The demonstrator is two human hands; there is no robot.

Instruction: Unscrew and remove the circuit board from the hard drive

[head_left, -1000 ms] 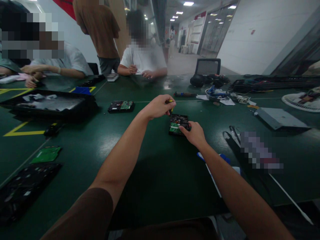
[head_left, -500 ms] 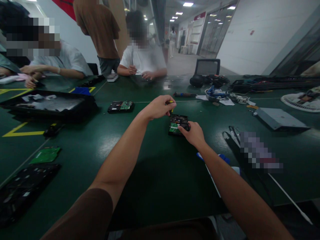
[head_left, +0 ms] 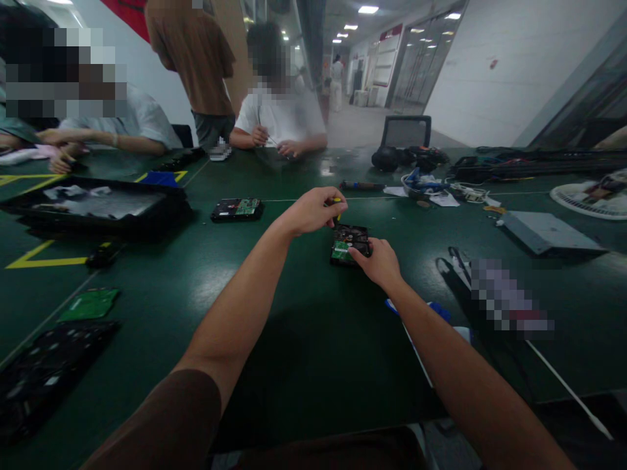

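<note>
A black, boxy hard drive [head_left: 345, 240] with a flat green circuit board [head_left: 339, 249] is clamped on the smooth dark-green tabletop [head_left: 304, 339] by the right hand [head_left: 381, 262] at its right edge — long axis hard to tell — while a slim yellow-and-black tool [head_left: 337, 202] is pinched at its far-left corner by the left hand [head_left: 316, 209].

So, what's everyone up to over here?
One person is working on a hard drive on the green table. Their left hand grips a yellow-and-black tool, probably a screwdriver, over the drive's far left corner; its tip is too small to make out. Their right hand holds the drive's right side, thumb on top. A second hard drive lies farther off to the left, and a loose green circuit board lies nearer, also on the left.
</note>
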